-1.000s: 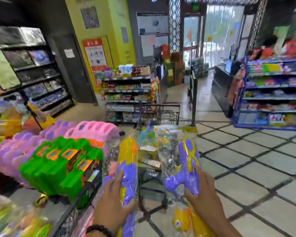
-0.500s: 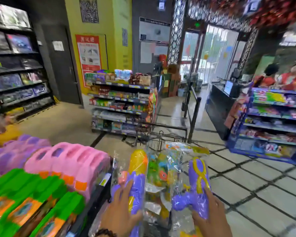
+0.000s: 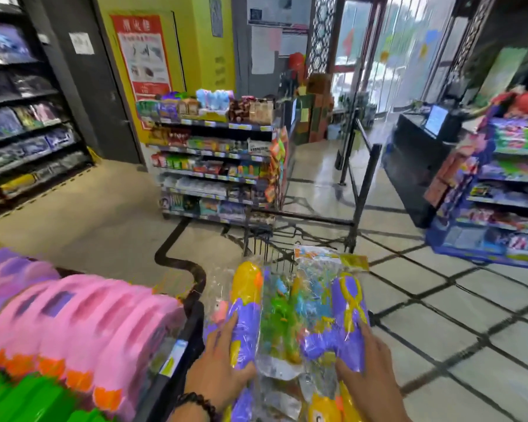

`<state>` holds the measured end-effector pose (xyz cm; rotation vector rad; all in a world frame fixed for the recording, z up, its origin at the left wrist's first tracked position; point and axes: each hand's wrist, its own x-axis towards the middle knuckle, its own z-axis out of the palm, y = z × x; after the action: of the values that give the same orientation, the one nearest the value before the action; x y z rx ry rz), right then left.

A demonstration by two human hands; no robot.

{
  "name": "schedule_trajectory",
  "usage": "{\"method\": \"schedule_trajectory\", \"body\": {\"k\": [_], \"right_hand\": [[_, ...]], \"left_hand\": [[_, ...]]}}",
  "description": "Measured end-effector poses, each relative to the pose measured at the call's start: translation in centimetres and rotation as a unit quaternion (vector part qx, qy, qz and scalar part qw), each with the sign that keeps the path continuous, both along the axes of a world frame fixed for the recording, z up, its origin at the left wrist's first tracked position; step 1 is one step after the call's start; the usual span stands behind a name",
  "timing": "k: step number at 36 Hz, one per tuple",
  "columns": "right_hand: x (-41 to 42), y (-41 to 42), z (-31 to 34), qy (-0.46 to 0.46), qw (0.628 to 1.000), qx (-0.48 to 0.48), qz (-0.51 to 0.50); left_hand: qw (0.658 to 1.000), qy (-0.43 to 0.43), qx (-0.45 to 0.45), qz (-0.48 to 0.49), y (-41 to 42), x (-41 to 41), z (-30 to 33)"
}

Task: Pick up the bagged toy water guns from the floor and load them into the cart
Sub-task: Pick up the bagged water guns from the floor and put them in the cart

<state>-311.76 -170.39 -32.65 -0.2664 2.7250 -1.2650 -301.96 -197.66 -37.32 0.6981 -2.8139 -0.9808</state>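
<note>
Bagged toy water guns: purple and yellow gun (image 3: 246, 315) under left hand (image 3: 223, 365); purple gun with yellow handle (image 3: 346, 315) under right hand (image 3: 371, 370); green and blue pieces (image 3: 282, 318) between hands, clear wrap. Pink packs (image 3: 83, 324) left of left hand.

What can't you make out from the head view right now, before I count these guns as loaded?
- Cart: its basket is hidden behind the bagged water guns, so how full it is can't be told.
- Left hand and right hand: wrists cut off by the bottom edge.
- Floor beneath the bags: hidden, so any remaining bags can't be seen.
- Pink toys on the left: smeared by motion blur.
</note>
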Motion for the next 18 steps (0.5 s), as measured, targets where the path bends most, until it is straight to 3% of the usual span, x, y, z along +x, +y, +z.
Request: {"method": "schedule_trajectory", "body": {"k": [9,18], "right_hand": [[-13.8,-2.8,-4.2,-0.078,0.996,-0.038,0.011],[-21.5,-6.9,-10.5,-0.093,0.995,0.020,0.018]], "left_hand": [[0.999,-0.027,0.009,0.033,-1.3,-10.2,-0.5],[0.996,-0.082,0.023,0.008,-4.2,-19.8,-4.2]]}}
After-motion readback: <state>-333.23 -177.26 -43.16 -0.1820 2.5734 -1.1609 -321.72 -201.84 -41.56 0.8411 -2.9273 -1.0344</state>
